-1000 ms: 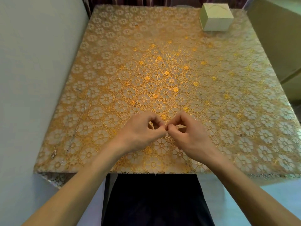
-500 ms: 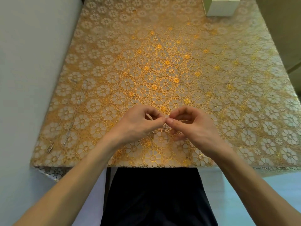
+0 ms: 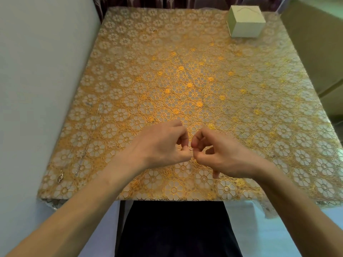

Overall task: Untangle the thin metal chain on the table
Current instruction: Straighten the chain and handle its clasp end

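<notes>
Pinching fingertip to fingertip above a flowered table (image 3: 185, 52).
Far left, with a thin chain (image 3: 89, 138) stretched flat along the cloth, well apart from both hands; at centre, curling left hand (image 3: 161, 145) and right hand (image 3: 220, 156) thumb to forefinger, tips touching, clamped on what cannot tell; back right, a pale box (image 3: 245, 23).

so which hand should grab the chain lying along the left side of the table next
Left, likely. The left hand is nearer the chain by the wall; the right hand would have to reach across it. Both hands pinch a tiny item between them.
</notes>
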A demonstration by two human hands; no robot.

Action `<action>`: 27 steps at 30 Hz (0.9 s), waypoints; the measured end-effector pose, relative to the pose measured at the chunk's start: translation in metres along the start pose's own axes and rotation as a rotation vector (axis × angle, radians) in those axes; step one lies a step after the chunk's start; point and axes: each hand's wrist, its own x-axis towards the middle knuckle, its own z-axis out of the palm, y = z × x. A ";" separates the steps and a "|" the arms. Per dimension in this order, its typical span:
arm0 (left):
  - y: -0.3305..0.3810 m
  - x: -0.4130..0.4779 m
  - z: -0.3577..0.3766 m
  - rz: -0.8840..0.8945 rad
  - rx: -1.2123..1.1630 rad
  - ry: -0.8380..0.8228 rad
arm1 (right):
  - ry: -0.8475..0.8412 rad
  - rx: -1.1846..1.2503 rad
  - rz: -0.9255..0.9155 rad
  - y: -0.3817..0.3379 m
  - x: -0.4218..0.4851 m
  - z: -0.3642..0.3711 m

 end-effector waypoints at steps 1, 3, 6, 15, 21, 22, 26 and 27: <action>0.001 0.000 0.000 0.026 0.029 0.022 | -0.018 -0.043 0.024 -0.002 0.001 -0.001; 0.002 -0.002 0.001 0.016 -0.088 0.013 | -0.012 -0.069 0.055 -0.005 0.002 -0.002; -0.003 -0.002 0.006 -0.051 -0.272 -0.008 | 0.047 0.037 0.103 -0.002 0.003 0.000; -0.011 -0.011 0.018 -0.232 -0.594 -0.010 | 0.163 0.738 0.303 0.015 0.002 0.024; -0.004 -0.011 0.017 -0.240 -0.640 -0.046 | 0.067 0.480 0.202 0.016 -0.015 0.022; -0.002 -0.011 0.017 -0.244 -0.673 -0.056 | 0.138 0.345 0.172 0.015 -0.015 0.021; 0.004 -0.009 0.028 -0.250 -0.835 -0.040 | 0.395 0.440 0.138 0.014 -0.014 0.020; 0.005 -0.009 0.030 -0.254 -0.848 -0.024 | 0.403 0.582 0.151 0.012 -0.014 0.022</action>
